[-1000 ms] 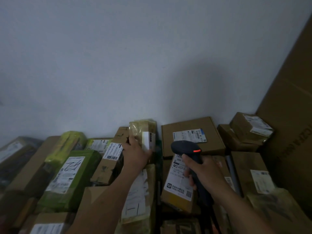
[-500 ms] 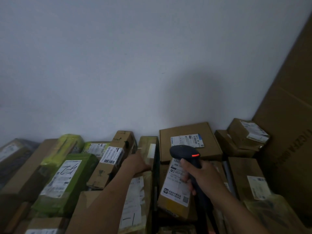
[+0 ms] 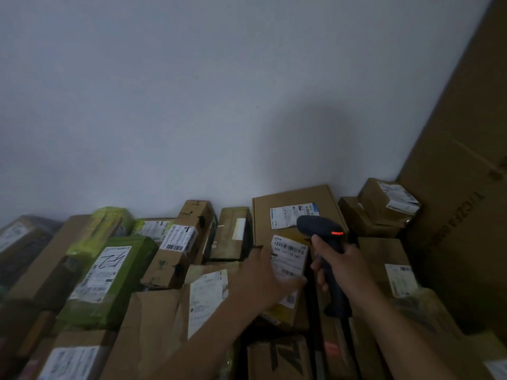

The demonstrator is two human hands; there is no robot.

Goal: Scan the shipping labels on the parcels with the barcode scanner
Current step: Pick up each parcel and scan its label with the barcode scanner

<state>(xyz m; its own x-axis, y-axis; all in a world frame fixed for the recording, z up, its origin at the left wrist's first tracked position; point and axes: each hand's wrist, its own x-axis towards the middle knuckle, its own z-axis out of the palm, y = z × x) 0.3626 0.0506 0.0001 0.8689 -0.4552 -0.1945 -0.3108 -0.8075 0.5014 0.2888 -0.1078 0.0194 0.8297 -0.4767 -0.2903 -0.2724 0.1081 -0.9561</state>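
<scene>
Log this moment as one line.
left hand: on labelled parcel, grip unclear | right hand: holds barcode scanner | red light: lit | scanner head: beside that label

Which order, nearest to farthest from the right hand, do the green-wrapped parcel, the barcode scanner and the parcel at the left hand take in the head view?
1. barcode scanner, gripped by the right hand itself.
2. labelled parcel at the left hand, just left of it.
3. green-wrapped parcel, far left.
</scene>
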